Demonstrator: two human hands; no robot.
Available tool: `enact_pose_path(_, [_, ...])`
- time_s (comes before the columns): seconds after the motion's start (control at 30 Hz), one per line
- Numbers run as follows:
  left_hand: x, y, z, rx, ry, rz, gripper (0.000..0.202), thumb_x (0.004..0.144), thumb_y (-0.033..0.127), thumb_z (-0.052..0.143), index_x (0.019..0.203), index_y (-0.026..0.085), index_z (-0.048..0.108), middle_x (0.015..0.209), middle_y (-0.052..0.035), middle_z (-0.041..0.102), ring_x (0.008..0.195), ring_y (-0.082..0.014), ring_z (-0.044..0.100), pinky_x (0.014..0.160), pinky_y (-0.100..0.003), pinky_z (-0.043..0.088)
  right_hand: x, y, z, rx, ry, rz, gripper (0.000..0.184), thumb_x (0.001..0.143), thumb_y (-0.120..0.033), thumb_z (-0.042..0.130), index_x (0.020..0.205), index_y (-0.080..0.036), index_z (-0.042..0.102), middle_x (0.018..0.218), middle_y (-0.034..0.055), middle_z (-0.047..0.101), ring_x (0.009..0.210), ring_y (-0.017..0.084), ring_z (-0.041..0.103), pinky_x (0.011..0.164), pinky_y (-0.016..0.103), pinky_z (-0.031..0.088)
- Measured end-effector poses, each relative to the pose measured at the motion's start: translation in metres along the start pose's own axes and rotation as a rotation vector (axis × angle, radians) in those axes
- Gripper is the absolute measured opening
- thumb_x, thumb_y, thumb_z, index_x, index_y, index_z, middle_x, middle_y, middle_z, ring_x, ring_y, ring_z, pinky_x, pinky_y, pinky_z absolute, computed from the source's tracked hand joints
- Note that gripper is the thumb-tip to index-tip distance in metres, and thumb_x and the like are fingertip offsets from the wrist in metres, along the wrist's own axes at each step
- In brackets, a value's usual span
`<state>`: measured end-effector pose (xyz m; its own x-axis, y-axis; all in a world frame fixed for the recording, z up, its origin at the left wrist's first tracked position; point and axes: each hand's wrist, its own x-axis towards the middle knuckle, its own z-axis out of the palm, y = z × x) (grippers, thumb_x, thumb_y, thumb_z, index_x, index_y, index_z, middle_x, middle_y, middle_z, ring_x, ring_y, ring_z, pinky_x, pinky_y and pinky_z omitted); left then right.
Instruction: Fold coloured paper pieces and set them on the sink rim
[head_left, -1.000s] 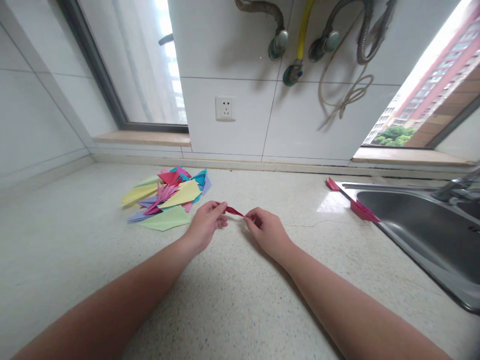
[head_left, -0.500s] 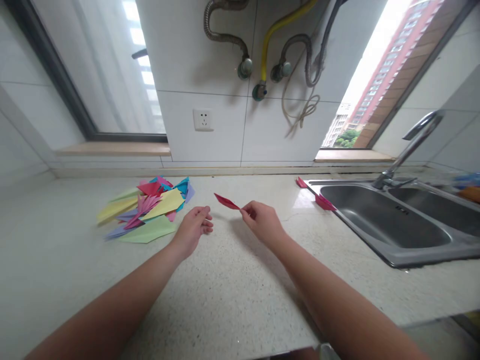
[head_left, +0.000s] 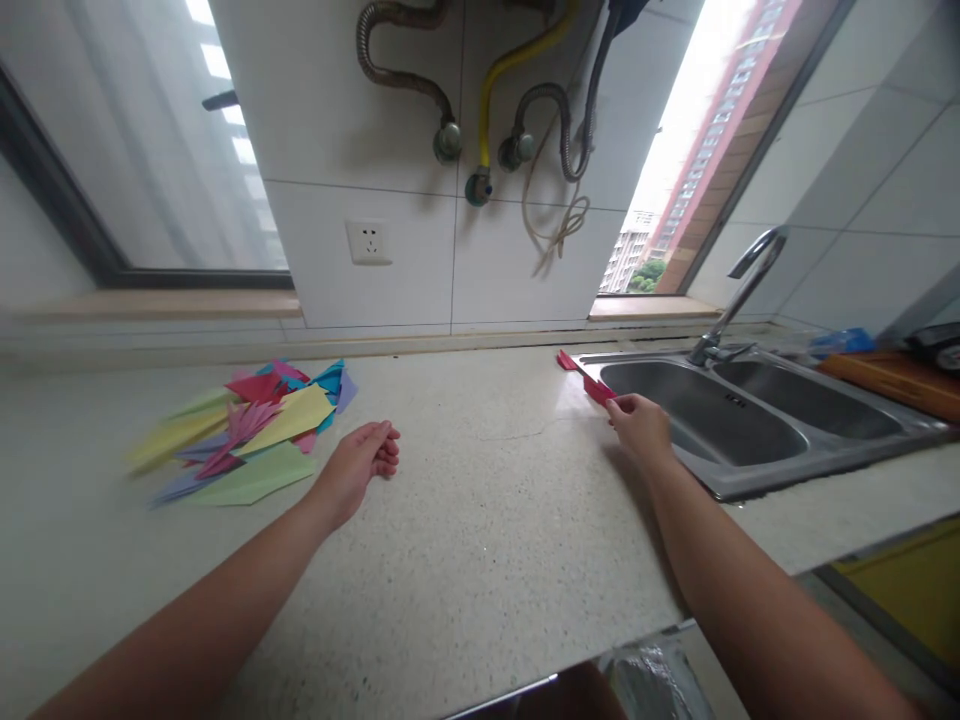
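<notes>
My right hand (head_left: 640, 428) is at the left rim of the sink, thumb and fingers pinched on the tail of a red paper plane (head_left: 600, 391). It overlaps another red folded paper lying there, so I cannot separate the two outlines. A further red paper plane (head_left: 566, 360) lies behind, by the sink's back left corner. My left hand (head_left: 358, 466) hovers over the counter with its fingers curled in and nothing visible in them. Just left of it, a loose pile of folded paper planes in several colours includes a yellow one (head_left: 294, 418) and a light green one (head_left: 255, 476).
The speckled counter (head_left: 457, 520) runs along the tiled wall. A double steel sink (head_left: 720, 478) with a faucet (head_left: 750, 285) is on the right. Beyond it sit a brown board (head_left: 885, 380) and a blue item (head_left: 844, 342). A wall socket (head_left: 369, 242) is above the counter.
My right hand has carried the red paper plane rightward from mid-counter to the sink's edge. My left hand stays near the pile, its fingers more curled. The view has turned right.
</notes>
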<state>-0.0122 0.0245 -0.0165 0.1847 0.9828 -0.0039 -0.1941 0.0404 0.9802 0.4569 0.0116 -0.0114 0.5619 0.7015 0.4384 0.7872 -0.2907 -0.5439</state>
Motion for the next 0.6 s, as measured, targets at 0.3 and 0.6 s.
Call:
enact_pose_path(0.3, [0.003,-0.005,-0.003,0.036,-0.011,-0.019,0.032,0.084,0.045,0.064,0.088,0.014,0.062,0.073,-0.0017,0.058,0.065,-0.0133,0.057,0.054,-0.023,0.045,0.007,0.016,0.019,-0.137,0.020,0.024,0.021,0.082,-0.036,0.060,0.085,-0.018,0.072,0.082,0.0105,0.073,0.077,0.024,0.065,0.069,0.031,0.040])
enact_pose_path(0.6, [-0.001,-0.002,-0.001,0.076,-0.009,-0.023,0.030,0.082,0.043,0.066,0.088,0.014,0.063,0.072,-0.0025,0.059,0.064,-0.0140,0.056,0.053,-0.023,0.045,0.008,0.019,0.020,-0.178,0.000,0.052,0.022,0.080,-0.036,0.061,0.083,-0.018,0.072,0.085,0.0124,0.073,0.080,0.025,0.066,0.070,0.031,0.042])
